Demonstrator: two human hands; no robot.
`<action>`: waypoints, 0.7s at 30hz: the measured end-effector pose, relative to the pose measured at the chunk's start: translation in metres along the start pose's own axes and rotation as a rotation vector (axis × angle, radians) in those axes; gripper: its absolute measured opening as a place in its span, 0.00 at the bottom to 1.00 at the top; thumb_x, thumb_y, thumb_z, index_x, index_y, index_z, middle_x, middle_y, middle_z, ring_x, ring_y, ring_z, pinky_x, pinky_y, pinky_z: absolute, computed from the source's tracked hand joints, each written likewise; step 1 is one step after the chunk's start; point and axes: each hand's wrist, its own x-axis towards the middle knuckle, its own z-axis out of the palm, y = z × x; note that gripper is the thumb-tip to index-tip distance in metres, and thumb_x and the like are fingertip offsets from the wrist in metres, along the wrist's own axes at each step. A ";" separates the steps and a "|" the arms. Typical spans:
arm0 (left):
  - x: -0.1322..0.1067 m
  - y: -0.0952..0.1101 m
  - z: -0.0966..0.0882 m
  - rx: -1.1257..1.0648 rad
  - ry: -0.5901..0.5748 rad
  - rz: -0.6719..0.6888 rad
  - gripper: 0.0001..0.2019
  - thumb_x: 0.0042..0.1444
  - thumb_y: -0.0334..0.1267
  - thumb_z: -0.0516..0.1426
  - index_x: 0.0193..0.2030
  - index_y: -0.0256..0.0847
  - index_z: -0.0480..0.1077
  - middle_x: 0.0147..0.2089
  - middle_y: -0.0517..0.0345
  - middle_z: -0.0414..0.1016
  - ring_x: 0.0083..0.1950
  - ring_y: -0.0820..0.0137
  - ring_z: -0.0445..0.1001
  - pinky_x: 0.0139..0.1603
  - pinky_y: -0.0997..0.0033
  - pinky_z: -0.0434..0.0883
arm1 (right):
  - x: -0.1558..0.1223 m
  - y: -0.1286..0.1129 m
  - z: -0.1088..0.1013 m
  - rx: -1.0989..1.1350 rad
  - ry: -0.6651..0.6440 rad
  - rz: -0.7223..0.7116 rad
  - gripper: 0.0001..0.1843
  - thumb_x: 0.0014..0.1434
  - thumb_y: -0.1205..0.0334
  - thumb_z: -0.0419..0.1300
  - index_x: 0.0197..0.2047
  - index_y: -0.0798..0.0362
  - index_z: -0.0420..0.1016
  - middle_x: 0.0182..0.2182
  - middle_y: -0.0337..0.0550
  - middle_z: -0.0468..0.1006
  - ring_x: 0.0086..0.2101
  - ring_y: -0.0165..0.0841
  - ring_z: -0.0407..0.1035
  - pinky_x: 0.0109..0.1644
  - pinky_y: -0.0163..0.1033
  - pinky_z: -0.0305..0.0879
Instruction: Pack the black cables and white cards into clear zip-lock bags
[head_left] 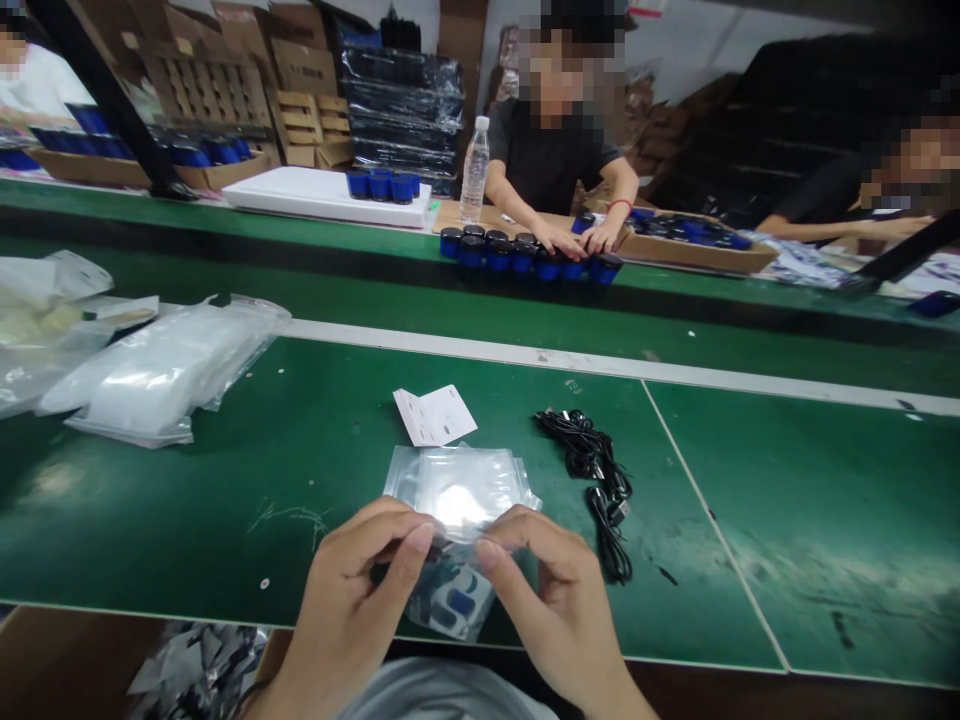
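Note:
My left hand [367, 570] and my right hand [544, 580] pinch the top edge of a clear plastic zip bag [454, 595] between thumbs and fingers. Inside the bag lie dark and pale pieces, too blurred to name. Just beyond my fingertips rests a stack of empty clear bags [472, 485] on the green table. A folded white leaflet [436, 415] stands partly open behind that stack. To the right of my right hand are a bundle of black cables [585, 450] and a separate coiled black cable [609, 535] with a USB plug.
Packs of clear bags [172, 365] lie at the left. Across the table, a person in a dark shirt [559, 150] touches a row of blue containers with black lids [499, 252]. A water bottle [475, 172] stands beside them. Below the near edge sits an open box of small packets [199, 670].

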 end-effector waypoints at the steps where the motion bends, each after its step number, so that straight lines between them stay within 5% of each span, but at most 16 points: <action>1: 0.000 0.001 0.001 -0.003 0.008 -0.015 0.08 0.57 0.37 0.55 0.30 0.45 0.74 0.30 0.62 0.73 0.31 0.74 0.71 0.27 0.82 0.66 | 0.000 0.000 0.000 0.005 -0.007 0.013 0.09 0.59 0.67 0.56 0.26 0.53 0.70 0.23 0.36 0.71 0.26 0.28 0.65 0.32 0.33 0.59; 21: -0.002 -0.001 -0.001 0.087 -0.184 -0.074 0.08 0.55 0.39 0.56 0.27 0.42 0.73 0.27 0.62 0.70 0.26 0.76 0.69 0.24 0.82 0.66 | -0.004 0.001 0.008 -0.160 -0.007 0.000 0.10 0.58 0.67 0.55 0.25 0.54 0.70 0.22 0.38 0.70 0.25 0.30 0.65 0.29 0.34 0.59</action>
